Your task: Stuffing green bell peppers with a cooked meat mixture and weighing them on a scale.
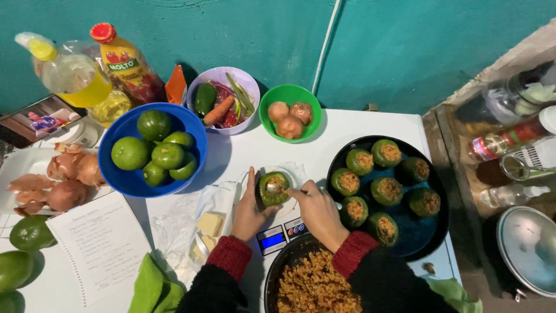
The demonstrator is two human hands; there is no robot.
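Just below frame centre, the left hand (248,211) cupped the hollowed green pepper (273,189) upright from its left, while the right hand (317,210), fingers pinched round a spoon (274,188), reached in from the lower right.

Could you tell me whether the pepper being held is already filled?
Partly filled: the pepper in the left hand shows orange filling inside, below its rim.

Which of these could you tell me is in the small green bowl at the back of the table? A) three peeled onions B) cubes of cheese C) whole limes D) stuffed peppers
A: the small green bowl holds three pale, round peeled onions; the green fruits sit in the blue bowl, and the stuffed peppers lie in the black pan.
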